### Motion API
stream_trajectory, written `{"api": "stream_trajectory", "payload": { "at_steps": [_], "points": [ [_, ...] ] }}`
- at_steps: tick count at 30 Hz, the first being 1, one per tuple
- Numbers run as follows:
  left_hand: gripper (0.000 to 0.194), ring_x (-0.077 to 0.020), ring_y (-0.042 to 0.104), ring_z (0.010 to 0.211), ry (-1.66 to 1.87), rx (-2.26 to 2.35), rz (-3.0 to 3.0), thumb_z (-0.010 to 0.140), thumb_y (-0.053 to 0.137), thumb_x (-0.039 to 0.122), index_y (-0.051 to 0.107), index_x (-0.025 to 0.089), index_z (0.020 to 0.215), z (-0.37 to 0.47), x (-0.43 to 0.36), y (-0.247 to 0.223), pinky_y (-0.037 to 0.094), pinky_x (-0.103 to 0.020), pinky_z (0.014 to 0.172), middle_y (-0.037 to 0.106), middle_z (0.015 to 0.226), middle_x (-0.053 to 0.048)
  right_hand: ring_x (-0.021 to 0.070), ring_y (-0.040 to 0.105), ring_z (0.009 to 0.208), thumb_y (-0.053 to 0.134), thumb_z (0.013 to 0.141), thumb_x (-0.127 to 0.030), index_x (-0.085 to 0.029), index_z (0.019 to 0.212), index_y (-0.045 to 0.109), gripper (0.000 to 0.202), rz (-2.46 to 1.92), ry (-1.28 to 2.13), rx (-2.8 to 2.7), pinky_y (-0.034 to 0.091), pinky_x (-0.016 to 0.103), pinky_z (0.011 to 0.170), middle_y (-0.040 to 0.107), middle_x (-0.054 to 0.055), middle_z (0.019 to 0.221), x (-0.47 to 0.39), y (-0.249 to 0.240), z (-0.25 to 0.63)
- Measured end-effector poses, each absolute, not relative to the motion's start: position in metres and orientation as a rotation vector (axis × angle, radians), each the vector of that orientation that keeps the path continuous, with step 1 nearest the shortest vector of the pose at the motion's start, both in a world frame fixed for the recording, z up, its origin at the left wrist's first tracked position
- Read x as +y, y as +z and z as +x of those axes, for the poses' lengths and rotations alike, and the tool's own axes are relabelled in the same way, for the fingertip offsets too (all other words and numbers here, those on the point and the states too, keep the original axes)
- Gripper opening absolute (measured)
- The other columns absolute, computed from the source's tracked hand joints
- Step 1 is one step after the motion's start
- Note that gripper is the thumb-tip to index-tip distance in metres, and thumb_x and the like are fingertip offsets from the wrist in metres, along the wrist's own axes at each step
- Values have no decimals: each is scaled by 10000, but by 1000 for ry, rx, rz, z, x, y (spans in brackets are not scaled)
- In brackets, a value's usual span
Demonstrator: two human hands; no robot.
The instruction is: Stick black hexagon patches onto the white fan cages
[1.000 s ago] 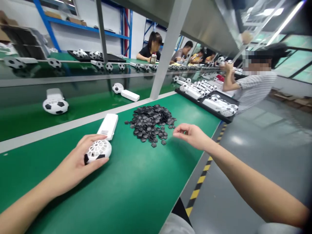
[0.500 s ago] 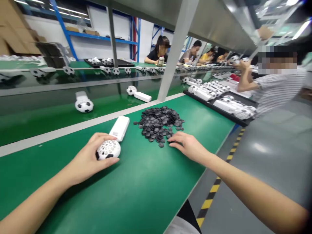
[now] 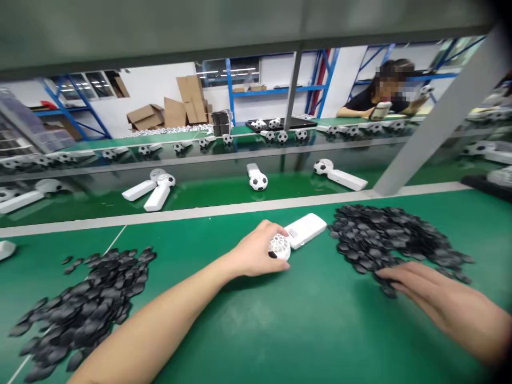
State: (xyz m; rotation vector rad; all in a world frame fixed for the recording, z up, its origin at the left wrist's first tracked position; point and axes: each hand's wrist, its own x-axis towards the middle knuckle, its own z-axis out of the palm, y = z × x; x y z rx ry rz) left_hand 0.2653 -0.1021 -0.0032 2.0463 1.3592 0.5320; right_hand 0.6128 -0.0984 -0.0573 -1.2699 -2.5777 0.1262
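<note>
My left hand point(image 3: 256, 250) is closed around the round head of a white handheld fan point(image 3: 307, 230). The head has an open web-like grille and black football patches, and its white handle lies on the green tabletop, pointing away to the right. At the near edge of a pile of small black plastic patches point(image 3: 384, 234) is my right hand point(image 3: 436, 298), slightly blurred. Its fingertips are drawn together on a black patch there. A second heap of black patches point(image 3: 100, 293) spreads left of my left forearm.
Beyond a pale rail, several football fans point(image 3: 258, 181) lie on a dark green conveyor point(image 3: 208, 192). A slanted grey post point(image 3: 436, 112) rises behind the right pile. Overhead runs a grey shelf point(image 3: 240, 32). Across the line sits a person point(image 3: 388, 90); a black tray point(image 3: 486, 186) is at the right.
The view has swung left, bringing the second heap of patches into sight. My left hand still holds the fan head. My right hand remains at the near edge of the pile.
</note>
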Motion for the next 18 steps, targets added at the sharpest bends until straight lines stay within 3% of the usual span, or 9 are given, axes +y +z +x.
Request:
{"api": "stream_trajectory", "payload": {
  "at_steps": [4,8,13,18],
  "points": [
    [517,-228,516,926,481,1368,2067,617,634,283,470,226,1103,264,-101,-1,466,-334,724,460,1106,-58,217,613,755,441,832,-382,-282,874,575,173,-1275,400,-2475,506,304,605,626,46,897,-98,-28,548],
    [519,-223,510,919,481,1348,2075,607,623,246,462,228,1100,262,-100,-2,463,-321,712,457,1083,-51,193,575,797,419,861,-319,-243,789,561,176,-1068,531,-2483,462,291,675,603,40,876,-96,-7,497],
    [460,-211,492,939,530,1307,2098,610,596,194,474,217,1053,263,-98,-4,436,-332,791,460,1049,-39,156,574,744,502,818,-190,-208,794,586,89,-1017,673,-2421,432,259,681,632,7,802,-83,-1,472],
    [427,-203,494,904,533,1276,2090,620,579,186,472,221,1033,262,-97,-4,435,-329,767,463,1032,-30,143,554,770,564,792,-156,-189,767,614,65,-829,758,-2456,419,252,720,621,7,785,-77,1,459]
  ]
}}
